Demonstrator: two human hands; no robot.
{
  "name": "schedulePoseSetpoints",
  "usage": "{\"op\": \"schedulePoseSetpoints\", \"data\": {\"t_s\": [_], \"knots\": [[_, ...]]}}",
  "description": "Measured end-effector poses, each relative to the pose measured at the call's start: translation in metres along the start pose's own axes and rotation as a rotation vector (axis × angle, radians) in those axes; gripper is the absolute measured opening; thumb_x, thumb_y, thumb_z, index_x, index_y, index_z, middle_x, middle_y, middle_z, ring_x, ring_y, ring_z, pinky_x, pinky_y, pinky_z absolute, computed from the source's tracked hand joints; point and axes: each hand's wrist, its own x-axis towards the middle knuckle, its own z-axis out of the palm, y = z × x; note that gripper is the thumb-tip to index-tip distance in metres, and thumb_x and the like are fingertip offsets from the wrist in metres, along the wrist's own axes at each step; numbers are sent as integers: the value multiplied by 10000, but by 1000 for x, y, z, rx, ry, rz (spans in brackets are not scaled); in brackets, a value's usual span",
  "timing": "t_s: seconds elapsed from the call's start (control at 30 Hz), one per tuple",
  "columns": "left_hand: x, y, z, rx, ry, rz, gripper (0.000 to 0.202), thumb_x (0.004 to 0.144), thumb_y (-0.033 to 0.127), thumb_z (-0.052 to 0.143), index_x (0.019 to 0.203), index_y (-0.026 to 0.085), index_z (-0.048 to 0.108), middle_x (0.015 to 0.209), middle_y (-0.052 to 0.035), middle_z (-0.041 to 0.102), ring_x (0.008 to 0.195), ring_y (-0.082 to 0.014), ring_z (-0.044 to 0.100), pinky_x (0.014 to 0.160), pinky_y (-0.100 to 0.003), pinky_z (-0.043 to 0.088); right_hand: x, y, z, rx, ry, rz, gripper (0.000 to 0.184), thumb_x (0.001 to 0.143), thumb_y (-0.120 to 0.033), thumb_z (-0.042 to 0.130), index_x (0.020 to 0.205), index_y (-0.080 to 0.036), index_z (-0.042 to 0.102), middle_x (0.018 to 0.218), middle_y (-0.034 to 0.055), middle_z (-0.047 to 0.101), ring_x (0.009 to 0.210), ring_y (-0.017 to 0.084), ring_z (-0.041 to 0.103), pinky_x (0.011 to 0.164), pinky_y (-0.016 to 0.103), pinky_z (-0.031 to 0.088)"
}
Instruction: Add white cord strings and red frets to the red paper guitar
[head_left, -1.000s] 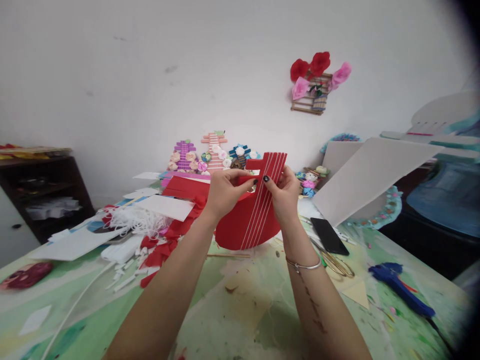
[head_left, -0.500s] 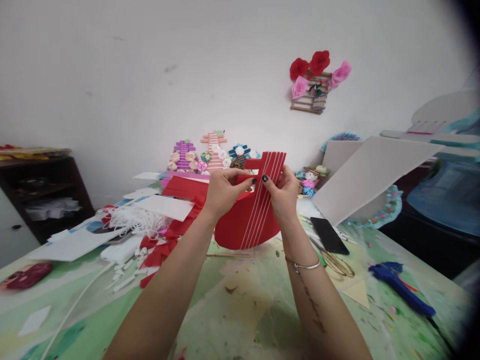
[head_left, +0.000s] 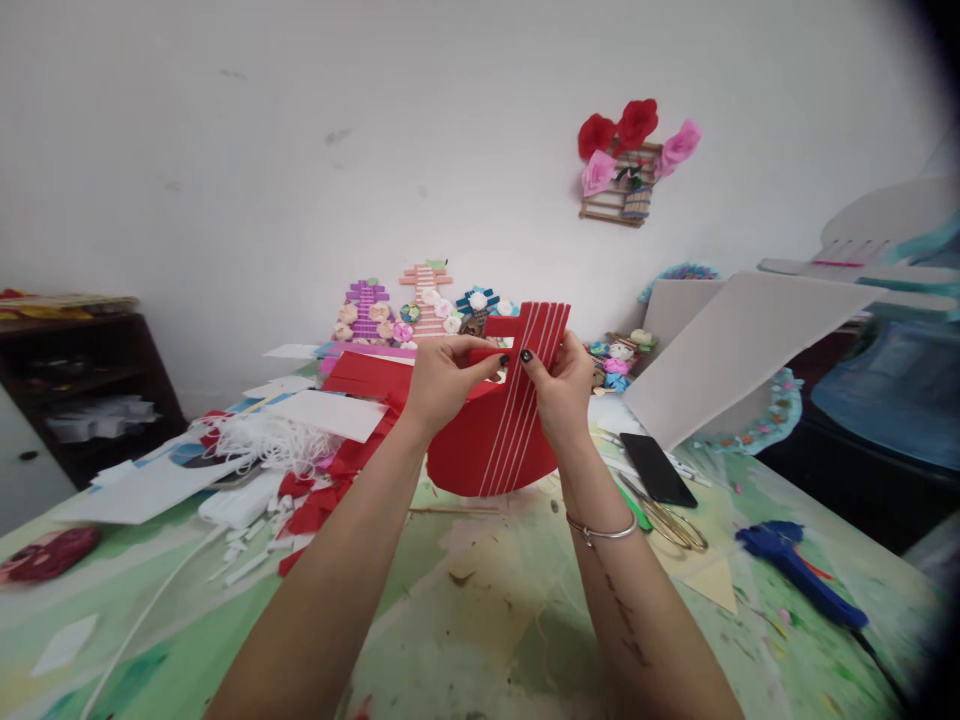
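A red paper-craft guitar (head_left: 491, 445) with white string lines down its neck and body is held up over the table, tilted slightly to the right. My right hand (head_left: 564, 390) grips the neck's right side, thumb on the front and fingers behind. With thumb and fingers pinched, my left hand (head_left: 454, 385) holds a red strip (head_left: 491, 354) that sticks out from the neck's left side. Above it, another red strip (head_left: 501, 327) juts out to the left. Whether the pinched strip is fixed to the neck I cannot tell.
To the left lie red scraps (head_left: 311, 510), tangled white string (head_left: 274, 440) and white board pieces (head_left: 330, 413). On the right are a black phone (head_left: 658, 470), gold-handled scissors (head_left: 679, 525) and a blue glue gun (head_left: 799, 572). Finished crafts (head_left: 427, 305) stand at the back.
Both hands stay on the red guitar in nearly the same grip. The whole view has shifted very slightly; nothing was let go or picked up.
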Motion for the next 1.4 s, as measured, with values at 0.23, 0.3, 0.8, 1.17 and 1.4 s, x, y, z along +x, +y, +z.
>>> {"op": "schedulePoseSetpoints", "data": {"t_s": [0.23, 0.3, 0.8, 1.17, 1.4], "knots": [[0, -3, -1, 2, -11, 8, 119, 689, 197, 753, 796, 147, 739, 684, -40, 719, 601, -141, 673, 614, -267, 571, 1, 3, -1, -16, -15, -13, 230, 763, -198, 650, 978, -235, 576, 990, 46, 695, 906, 209, 671, 827, 385, 561], [1, -2, -1, 3, -14, 12, 114, 691, 193, 750, 794, 147, 738, 678, -36, 716, 595, -137, 670, 608, -260, 568, 1, 2, -1, -20, -22, -9, 223, 768, -197, 641, 977, -234, 573, 990, 48, 694, 908, 212, 671, 829, 394, 559], [2, -4, -4, -18, -32, -13, 163, 667, 236, 774, 796, 144, 736, 701, -44, 722, 609, -152, 685, 618, -276, 584, 1, 2, 2, 9, -9, 2, 245, 740, -174, 658, 968, -227, 582, 996, 50, 694, 910, 213, 669, 850, 404, 547], [2, -1, -5, -4, -41, -34, 186, 662, 258, 782, 811, 153, 743, 724, -56, 729, 629, -167, 692, 647, -311, 598, 0, 4, 2, -65, -1, -25, 241, 761, -181, 627, 987, -234, 563, 1012, 46, 691, 923, 209, 662, 865, 414, 543], [2, -2, -6, 1, -42, -34, 176, 670, 239, 775, 813, 142, 740, 719, -56, 729, 635, -167, 695, 647, -297, 596, -1, 4, 2, -82, 7, -28, 242, 758, -164, 618, 985, -229, 565, 1017, 48, 684, 908, 205, 658, 846, 408, 546]]}}
